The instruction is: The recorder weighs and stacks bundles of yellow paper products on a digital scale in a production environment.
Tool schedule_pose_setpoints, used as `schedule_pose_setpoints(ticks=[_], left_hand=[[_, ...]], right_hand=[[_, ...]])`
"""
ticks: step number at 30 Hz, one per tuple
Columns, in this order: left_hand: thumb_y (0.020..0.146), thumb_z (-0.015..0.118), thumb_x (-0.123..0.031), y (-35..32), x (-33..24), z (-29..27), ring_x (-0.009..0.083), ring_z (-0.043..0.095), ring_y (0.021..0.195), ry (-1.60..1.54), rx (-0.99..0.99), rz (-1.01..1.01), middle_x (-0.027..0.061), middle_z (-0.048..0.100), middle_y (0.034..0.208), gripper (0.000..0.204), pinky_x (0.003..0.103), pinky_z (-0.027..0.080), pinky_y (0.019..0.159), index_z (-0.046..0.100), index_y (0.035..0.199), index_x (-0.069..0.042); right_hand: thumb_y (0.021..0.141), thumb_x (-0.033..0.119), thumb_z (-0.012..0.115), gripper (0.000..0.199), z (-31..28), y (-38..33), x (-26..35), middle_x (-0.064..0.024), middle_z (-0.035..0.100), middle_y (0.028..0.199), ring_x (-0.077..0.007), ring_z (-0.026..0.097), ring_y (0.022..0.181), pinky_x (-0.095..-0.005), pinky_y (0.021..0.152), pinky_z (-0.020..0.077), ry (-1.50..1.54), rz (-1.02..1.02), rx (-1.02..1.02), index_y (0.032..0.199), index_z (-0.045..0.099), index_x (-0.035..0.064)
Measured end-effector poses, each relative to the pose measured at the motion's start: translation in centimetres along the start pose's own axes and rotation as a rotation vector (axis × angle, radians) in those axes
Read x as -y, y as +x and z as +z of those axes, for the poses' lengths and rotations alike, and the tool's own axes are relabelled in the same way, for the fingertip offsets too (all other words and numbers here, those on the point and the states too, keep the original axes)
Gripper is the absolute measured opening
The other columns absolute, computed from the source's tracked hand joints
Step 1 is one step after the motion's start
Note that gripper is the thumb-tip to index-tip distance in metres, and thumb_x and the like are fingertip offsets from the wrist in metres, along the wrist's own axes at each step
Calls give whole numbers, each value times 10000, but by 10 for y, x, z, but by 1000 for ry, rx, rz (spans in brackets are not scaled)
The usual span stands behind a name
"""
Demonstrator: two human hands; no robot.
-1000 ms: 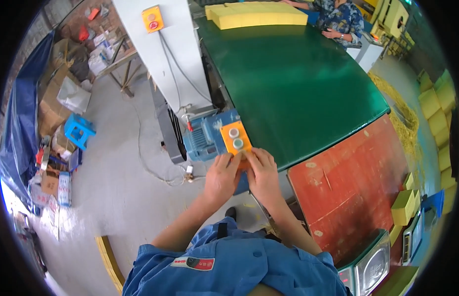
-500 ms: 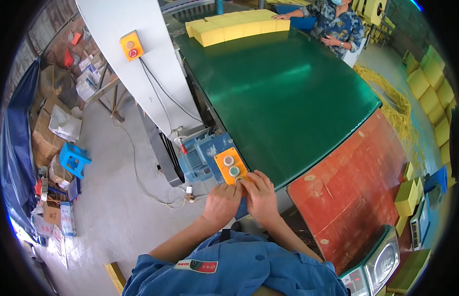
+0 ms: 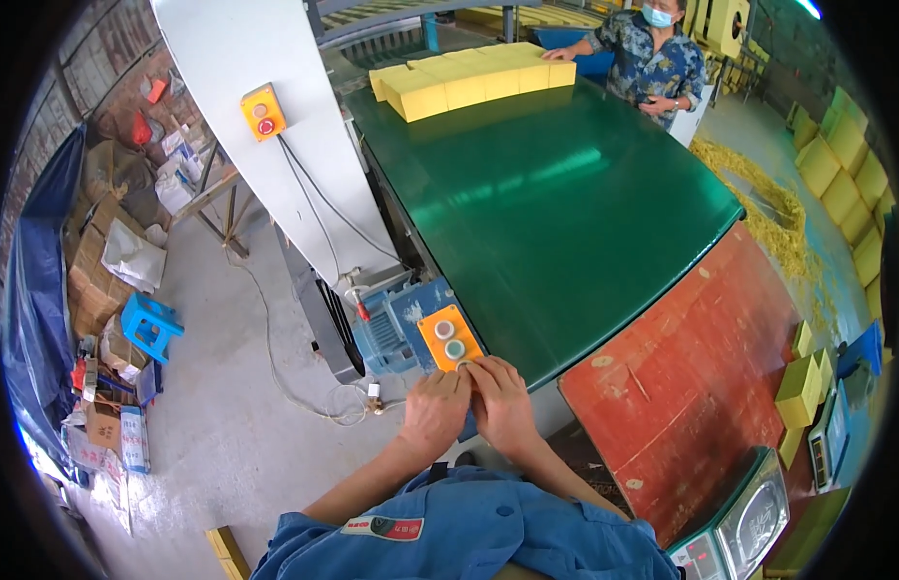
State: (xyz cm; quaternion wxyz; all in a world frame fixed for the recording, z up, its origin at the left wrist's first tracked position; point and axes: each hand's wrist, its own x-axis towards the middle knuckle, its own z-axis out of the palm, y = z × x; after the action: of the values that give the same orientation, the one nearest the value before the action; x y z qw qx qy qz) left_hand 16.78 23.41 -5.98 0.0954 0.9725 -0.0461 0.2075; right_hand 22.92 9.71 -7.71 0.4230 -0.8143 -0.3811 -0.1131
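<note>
An orange control box (image 3: 448,335) with round buttons sits on a blue motor housing (image 3: 399,330) at the near corner of a green conveyor belt (image 3: 556,193). My left hand (image 3: 434,410) and my right hand (image 3: 501,402) rest side by side just below the box, fingertips touching its lower edge. Neither hand holds anything. A row of yellow foam blocks (image 3: 473,77) lies at the belt's far end, where another person (image 3: 654,56) touches them.
A red table (image 3: 696,367) stands to the right with yellow blocks (image 3: 799,390) and a scale (image 3: 749,527). A white machine panel (image 3: 256,126) carries a second orange switch box (image 3: 262,112). Cardboard, bags and a blue stool (image 3: 147,327) clutter the left floor.
The view has tilted so the belt and far person show more. Both hands have slid down from covering the orange box to its lower edge.
</note>
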Motion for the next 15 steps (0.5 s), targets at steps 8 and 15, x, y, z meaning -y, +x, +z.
schedule_pose_setpoints(ticks=[8, 15], left_hand=[[773, 623, -128, 0, -2, -2, 255, 582, 879, 1, -23, 27, 88, 580, 948, 216, 380, 474, 712, 654, 958, -21], [792, 594, -121, 5, 0, -7, 254, 567, 927, 39, 8, 67, 101, 576, 991, 201, 373, 461, 765, 652, 943, -3]], right_hand=[[815, 65, 667, 453, 6, -8, -2, -185, 609, 1284, -387, 561, 1222, -468, 1033, 446, -18, -7, 22, 1258, 608, -7], [817, 40, 653, 425, 7, 0, 5, -207, 622, 1241, -413, 570, 1193, -478, 1038, 448, -3, -15, -28, 1232, 610, -38]])
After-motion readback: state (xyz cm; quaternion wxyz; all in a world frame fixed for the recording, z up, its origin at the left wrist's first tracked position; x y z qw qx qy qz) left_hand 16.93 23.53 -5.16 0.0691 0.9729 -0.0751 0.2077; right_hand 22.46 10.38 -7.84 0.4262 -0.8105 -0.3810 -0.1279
